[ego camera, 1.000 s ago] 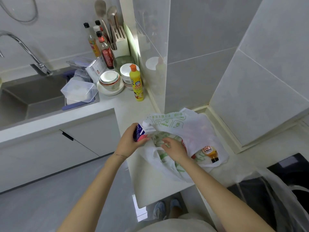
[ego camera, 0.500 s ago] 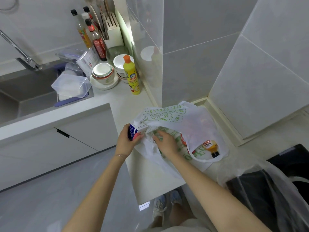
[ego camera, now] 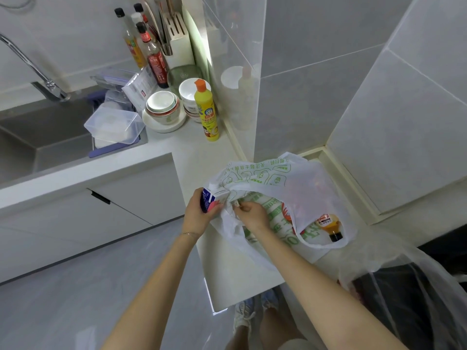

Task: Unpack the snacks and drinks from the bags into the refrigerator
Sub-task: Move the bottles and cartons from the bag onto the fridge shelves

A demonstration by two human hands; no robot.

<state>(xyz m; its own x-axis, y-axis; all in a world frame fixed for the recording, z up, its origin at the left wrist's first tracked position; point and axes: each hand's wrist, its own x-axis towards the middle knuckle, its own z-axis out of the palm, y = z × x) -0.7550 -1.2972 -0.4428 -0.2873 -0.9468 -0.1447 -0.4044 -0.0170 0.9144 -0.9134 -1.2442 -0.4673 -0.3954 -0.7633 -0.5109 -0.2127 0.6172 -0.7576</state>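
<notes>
My left hand (ego camera: pixel 198 214) grips a small blue-and-white carton (ego camera: pixel 211 198), fingers curled round its side. The carton sits at the left edge of the white bag (ego camera: pixel 298 183), its far end against the plastic. My right hand (ego camera: pixel 254 214) is just beside it and pinches a fold of the bag's rim between the fingertips. That crumpled fold lies between my two hands and partly wraps the carton's top.

The bag lies slumped on the counter (ego camera: pixel 202 157), pushed into the corner where the tiled pillar (ego camera: pixel 303 102) meets the wall. Through its open mouth I see an amber bottle (ego camera: pixel 329 224) lying on its side, dark cap toward me. Something red shows through the plastic next to it; I cannot tell what it is. To my right a second, clear bag (ego camera: pixel 417 281) is draped over something dark.

Further along the counter a yellow bottle (ego camera: pixel 207 114) with an orange cap stands upright close to the pillar. Left of it, stacked bowls (ego camera: pixel 163 107) sit on a plate (ego camera: pixel 161 126), with white cups behind them. Sauce bottles (ego camera: pixel 154 59) and a knife block (ego camera: pixel 178 41) stand against the back wall. A clear tub (ego camera: pixel 115 125) rests at the edge of the sink (ego camera: pixel 38 137), under the tap (ego camera: pixel 30 66). All of these are well apart from my hands.
</notes>
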